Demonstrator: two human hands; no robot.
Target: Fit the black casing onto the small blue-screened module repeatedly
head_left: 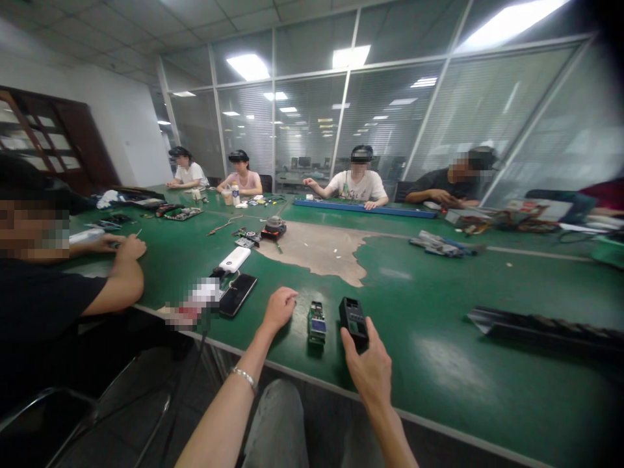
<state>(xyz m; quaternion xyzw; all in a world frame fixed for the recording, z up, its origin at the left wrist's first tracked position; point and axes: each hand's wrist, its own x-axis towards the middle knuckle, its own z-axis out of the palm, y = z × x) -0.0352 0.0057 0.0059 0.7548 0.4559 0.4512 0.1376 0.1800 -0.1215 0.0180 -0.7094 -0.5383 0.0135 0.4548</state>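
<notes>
Black module [353, 322] sits gripped in right hand [370, 370].

No text, label, brand or number can be read; markings on the small circuit board [316, 323] and the black handheld device [353, 322] are too small to be made out.

The right hand [368, 367] holds a matt black plastic casing [353, 322]. Beside the left hand [279, 310] sit a circuit board [316, 323] and, farther left, a glossy glass phone [237, 294], both on a smooth, shiny green mat [429, 383].
</notes>
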